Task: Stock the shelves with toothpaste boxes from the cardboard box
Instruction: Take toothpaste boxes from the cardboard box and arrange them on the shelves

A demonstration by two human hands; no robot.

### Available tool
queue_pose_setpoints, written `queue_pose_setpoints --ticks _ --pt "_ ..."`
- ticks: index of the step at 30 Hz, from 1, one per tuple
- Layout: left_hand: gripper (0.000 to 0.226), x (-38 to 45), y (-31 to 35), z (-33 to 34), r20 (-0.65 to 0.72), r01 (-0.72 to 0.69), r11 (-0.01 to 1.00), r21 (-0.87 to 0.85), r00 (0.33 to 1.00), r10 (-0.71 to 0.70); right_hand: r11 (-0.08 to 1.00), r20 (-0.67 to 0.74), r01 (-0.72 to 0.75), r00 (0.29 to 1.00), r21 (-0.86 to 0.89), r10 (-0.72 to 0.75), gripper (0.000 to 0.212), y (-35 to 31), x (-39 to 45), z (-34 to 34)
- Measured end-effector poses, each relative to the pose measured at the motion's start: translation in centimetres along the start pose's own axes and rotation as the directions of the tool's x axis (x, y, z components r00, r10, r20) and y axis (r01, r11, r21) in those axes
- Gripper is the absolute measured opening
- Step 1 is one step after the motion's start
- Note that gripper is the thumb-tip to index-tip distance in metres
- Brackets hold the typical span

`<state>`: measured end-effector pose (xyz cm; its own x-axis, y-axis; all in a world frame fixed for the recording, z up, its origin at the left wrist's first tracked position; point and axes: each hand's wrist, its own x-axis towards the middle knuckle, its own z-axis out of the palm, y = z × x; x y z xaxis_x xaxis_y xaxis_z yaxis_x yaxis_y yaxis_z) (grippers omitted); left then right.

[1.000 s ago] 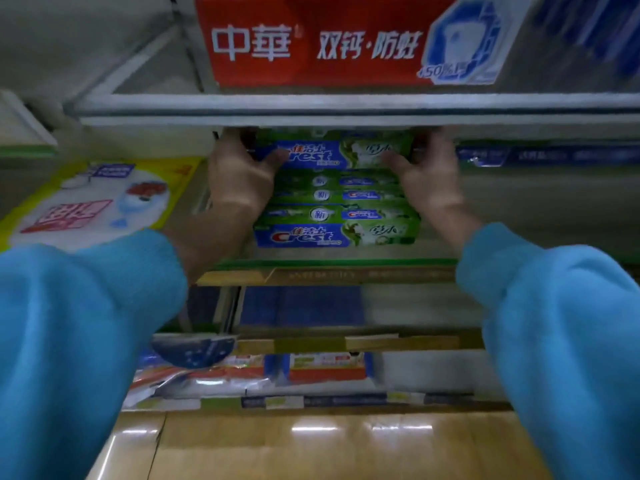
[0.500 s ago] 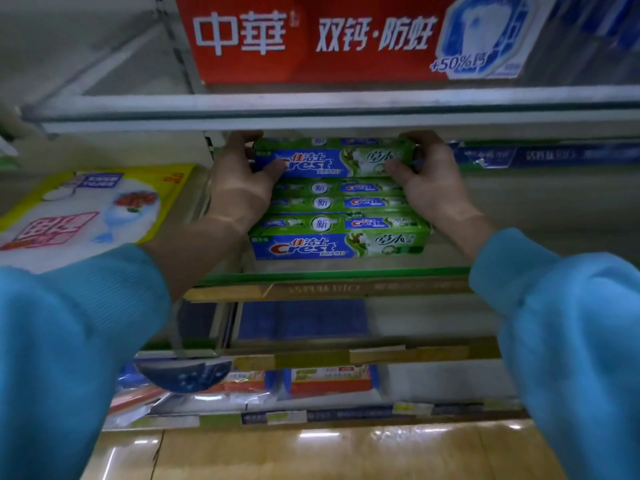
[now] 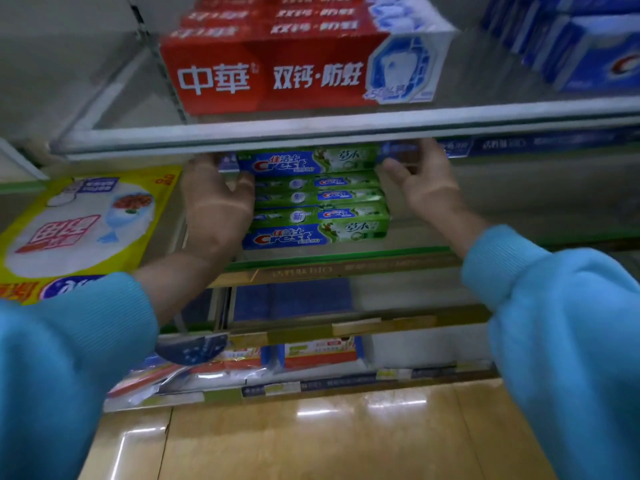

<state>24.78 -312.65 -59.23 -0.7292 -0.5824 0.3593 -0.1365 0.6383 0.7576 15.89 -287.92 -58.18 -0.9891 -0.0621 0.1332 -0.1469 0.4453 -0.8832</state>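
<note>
A stack of green and blue Crest toothpaste boxes lies lengthwise on the middle shelf, front faces toward me. My left hand grips the stack's left end, thumb across the front and fingers hidden behind. My right hand holds the right end near the top box, thumb at the front corner and fingers reaching back under the upper shelf. The cardboard box is out of view.
The glass upper shelf hangs just above the stack and carries red toothpaste boxes and blue boxes. A yellow package sits at the left. Lower shelves hold more packets above a wooden floor.
Both hands have stayed at the ends of the stack. My right hand has shifted up toward the top box. My view has tilted up, showing more of the upper shelf.
</note>
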Motion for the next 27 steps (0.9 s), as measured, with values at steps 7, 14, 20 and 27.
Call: queue_pose_setpoints --ticks 7,14,20,27 --pt "0.011 -10.6 6.9 -0.2 0.211 -0.044 0.992 0.117 0.977 0.018 0.969 -0.108 -0.237 0.968 -0.075 0.228 0.016 1.3 -5.2 -12.2" --pt "0.022 -19.8 24.8 3.8 0.498 -0.075 0.996 -0.044 0.863 0.087 0.95 -0.232 -0.3 0.933 -0.089 0.273 0.014 -0.2 -12.0 -29.0" --pt "0.025 -25.8 41.2 6.9 0.595 -0.151 0.957 -0.248 0.756 0.274 0.936 -0.514 -0.347 0.814 -0.055 0.271 0.009 0.3 -16.7 -45.3" --pt "0.023 -30.7 52.5 11.3 0.686 -0.19 0.931 -0.312 0.632 0.359 0.756 -0.515 -0.655 0.652 -0.013 0.556 0.029 5.0 -20.9 -57.3"
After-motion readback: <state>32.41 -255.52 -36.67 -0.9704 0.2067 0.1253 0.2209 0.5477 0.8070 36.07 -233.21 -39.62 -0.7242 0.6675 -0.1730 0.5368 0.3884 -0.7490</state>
